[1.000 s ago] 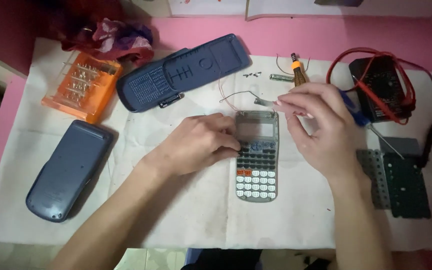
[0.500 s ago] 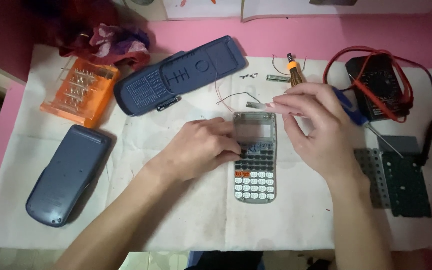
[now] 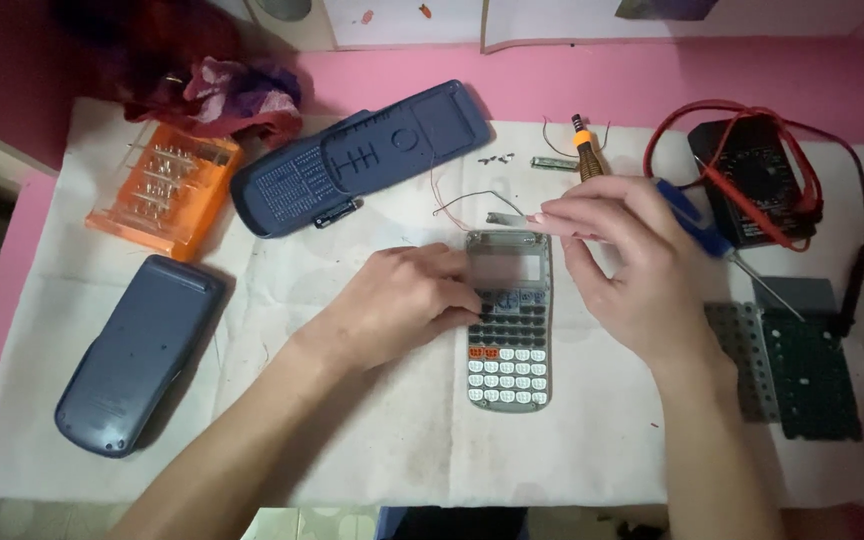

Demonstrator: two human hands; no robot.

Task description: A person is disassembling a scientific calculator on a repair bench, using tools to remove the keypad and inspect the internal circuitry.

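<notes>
The grey plastic calculator (image 3: 508, 320) lies flat on the white-covered worktop (image 3: 372, 440). The left hand (image 3: 402, 300) presses its left edge, fingers curled. The right hand (image 3: 627, 265) arches above its top, fingers pinching a small silver metal strip (image 3: 505, 218).

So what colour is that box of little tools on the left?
Orange, see-through plastic box; the head view shows it clearly.

We see a pink table (image 3: 592, 85) under a white cloth (image 3: 392, 450). On the cloth lie our calculator (image 3: 509, 350), two blue covers (image 3: 137, 350) (image 3: 372, 155), an orange bit box (image 3: 164, 188), a multimeter (image 3: 752, 185) and a green board (image 3: 802, 370).
</notes>
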